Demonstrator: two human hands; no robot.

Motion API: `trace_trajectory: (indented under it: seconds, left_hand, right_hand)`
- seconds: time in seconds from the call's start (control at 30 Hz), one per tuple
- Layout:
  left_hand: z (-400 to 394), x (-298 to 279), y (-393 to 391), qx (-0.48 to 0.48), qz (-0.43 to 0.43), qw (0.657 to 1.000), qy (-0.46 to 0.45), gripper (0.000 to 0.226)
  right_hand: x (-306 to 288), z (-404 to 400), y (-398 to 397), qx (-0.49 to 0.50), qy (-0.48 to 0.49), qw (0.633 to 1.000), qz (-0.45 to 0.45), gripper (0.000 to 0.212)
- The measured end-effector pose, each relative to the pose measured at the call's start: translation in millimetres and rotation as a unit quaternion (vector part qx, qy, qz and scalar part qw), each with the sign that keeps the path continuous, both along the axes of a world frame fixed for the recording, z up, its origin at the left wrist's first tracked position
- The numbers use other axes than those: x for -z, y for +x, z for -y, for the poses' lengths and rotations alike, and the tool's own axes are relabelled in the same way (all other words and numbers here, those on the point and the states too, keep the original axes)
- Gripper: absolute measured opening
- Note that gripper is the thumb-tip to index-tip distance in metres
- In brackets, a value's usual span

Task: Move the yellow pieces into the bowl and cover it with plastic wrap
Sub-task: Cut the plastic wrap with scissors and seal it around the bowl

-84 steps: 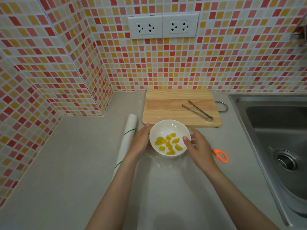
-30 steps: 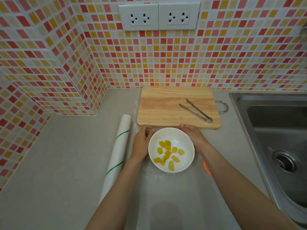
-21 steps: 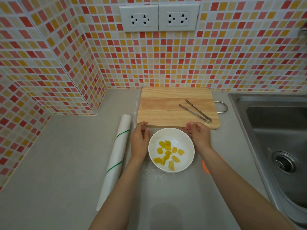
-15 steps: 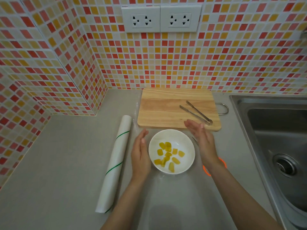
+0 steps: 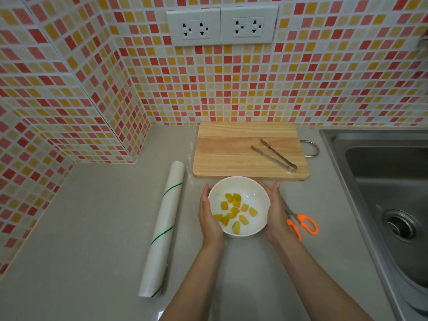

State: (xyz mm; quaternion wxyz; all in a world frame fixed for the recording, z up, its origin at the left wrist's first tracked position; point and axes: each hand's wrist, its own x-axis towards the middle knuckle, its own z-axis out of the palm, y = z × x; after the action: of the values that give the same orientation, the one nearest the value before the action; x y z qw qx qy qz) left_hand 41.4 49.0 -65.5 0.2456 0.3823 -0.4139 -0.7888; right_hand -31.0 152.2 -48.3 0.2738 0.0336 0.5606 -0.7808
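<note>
A white bowl (image 5: pixel 240 186) stands on the grey counter just in front of the cutting board. Several yellow pieces (image 5: pixel 234 210) lie in its bottom. My left hand (image 5: pixel 208 216) is cupped against the bowl's left side and my right hand (image 5: pixel 276 212) against its right side, palms facing each other. A roll of plastic wrap (image 5: pixel 165 225), white with green stripes, lies to the left of the bowl. A faint clear film seems to lie on the counter around the bowl; I cannot tell whether any of it covers the bowl's top.
The wooden cutting board (image 5: pixel 227 154) sits behind the bowl with metal tongs (image 5: pixel 274 158) on it. Orange scissors (image 5: pixel 303 224) lie right of my right wrist. A steel sink (image 5: pixel 389 181) fills the right side. Tiled walls close off the back and left.
My hands left the bowl's far rim, opened flat beside it, then closed in against its two sides. The bowl stays in place and the scissors are more exposed.
</note>
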Motion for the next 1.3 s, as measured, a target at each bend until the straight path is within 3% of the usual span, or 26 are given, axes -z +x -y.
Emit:
trace_trajectory:
  seconds: [0.13, 0.27, 0.37, 0.47, 0.57, 0.7, 0.83, 1.0, 1.1, 1.3]
  left_hand:
    - [2, -7, -7, -0.107, 0.011, 0.993, -0.041, 0.036]
    - [12, -7, -6, -0.154, 0.08, 0.973, -0.154, 0.042]
    - [16, -1, 4, -0.114, 0.072, 0.979, -0.153, 0.046]
    - [5, 4, 11, -0.017, 0.055, 0.995, -0.086, 0.052]
    - [-11, 5, 10, 0.054, 0.075, 0.989, -0.119, 0.055]
    - [-12, -2, -3, 0.055, 0.08, 0.988, -0.122, 0.05]
    - [-3, -6, -17, 0.014, 0.091, 0.993, -0.067, 0.044]
    - [5, -16, -19, -0.035, 0.073, 0.995, -0.064, 0.044]
    - [11, -19, -13, -0.052, 0.074, 0.99, -0.113, 0.045]
    - [1, -20, -12, 0.059, 0.053, 0.988, -0.129, 0.049]
  right_hand:
    - [6, 1, 8, 0.041, 0.024, 0.999, -0.012, 0.054]
    - [8, -6, 16, 0.054, 0.082, 0.993, -0.069, 0.047]
    - [11, -15, 10, 0.073, 0.124, 0.984, -0.104, 0.05]
    - [5, -16, -5, 0.053, 0.107, 0.984, -0.132, 0.055]
    - [-3, -10, -17, -0.002, 0.077, 0.99, -0.119, 0.065]
    - [0, -6, -17, -0.013, 0.093, 0.99, -0.106, 0.049]
    - [3, -4, 1, 0.057, 0.108, 0.985, -0.121, 0.04]
    - [11, -11, 1, 0.043, 0.137, 0.985, -0.093, 0.051]
    - [6, -19, -9, 0.029, 0.172, 0.978, -0.117, 0.055]
    - [-9, -8, -22, 0.013, 0.149, 0.972, -0.183, 0.053]
